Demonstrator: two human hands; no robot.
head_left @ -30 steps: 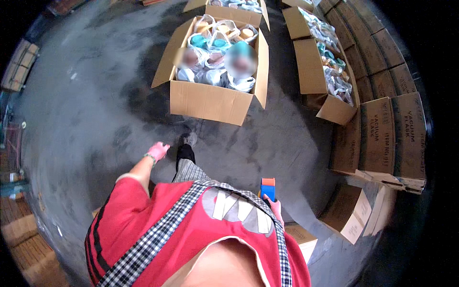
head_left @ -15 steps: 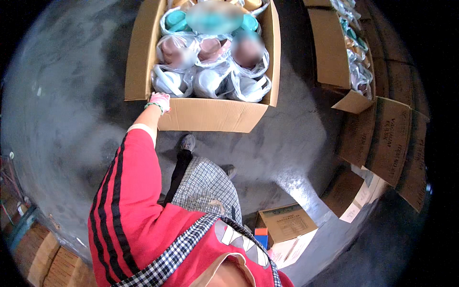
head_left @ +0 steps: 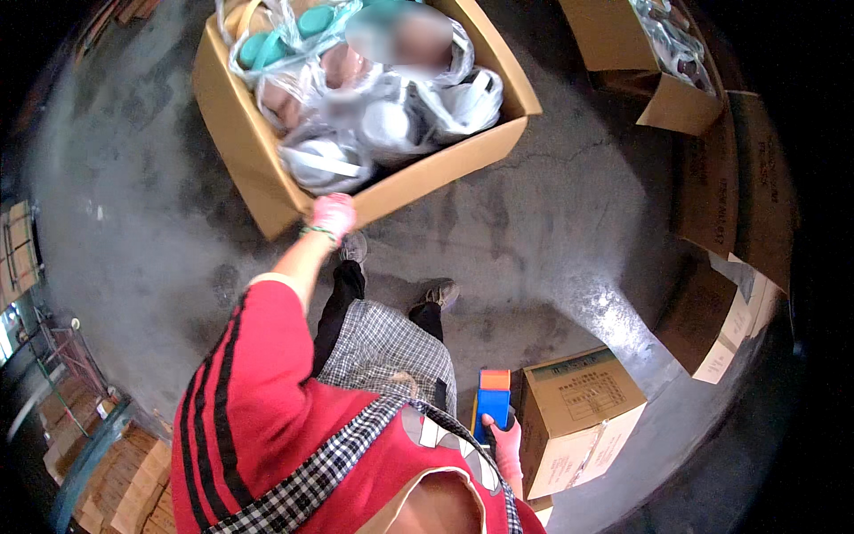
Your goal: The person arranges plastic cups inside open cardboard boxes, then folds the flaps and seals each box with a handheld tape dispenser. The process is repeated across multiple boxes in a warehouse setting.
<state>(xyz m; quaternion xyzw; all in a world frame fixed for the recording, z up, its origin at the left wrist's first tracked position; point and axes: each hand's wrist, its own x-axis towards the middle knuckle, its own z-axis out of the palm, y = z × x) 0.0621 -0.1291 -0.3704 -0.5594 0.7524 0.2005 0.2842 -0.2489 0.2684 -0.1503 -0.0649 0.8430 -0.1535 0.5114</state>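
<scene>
My left hand (head_left: 334,216), in a pink glove, grips the near-left corner of a large open cardboard carton (head_left: 436,189). The carton sits tilted askew on the floor. Inside stand rows of bagged, lidded vessels with carrying loops: white ones (head_left: 386,123) nearest, pinkish-brown ones (head_left: 343,66) behind, teal ones (head_left: 316,21) farther back. Clear plastic bags wrap them, and a blurred patch hides part of the far rows. Low at my right side, my right hand (head_left: 505,442) holds a blue-and-orange tape dispenser (head_left: 495,398), its fingers closed around the handle.
A closed carton (head_left: 578,400) stands beside my right hand. Another open carton (head_left: 680,105) with bagged goods is at the far right, near several brown cartons (head_left: 756,196). More cartons (head_left: 120,472) lie at the lower left. My feet (head_left: 442,294) are on the grey floor.
The filled carton has turned, its near-left corner swinging toward me with my left hand on it. My right hand and more of the tape dispenser have come into view.
</scene>
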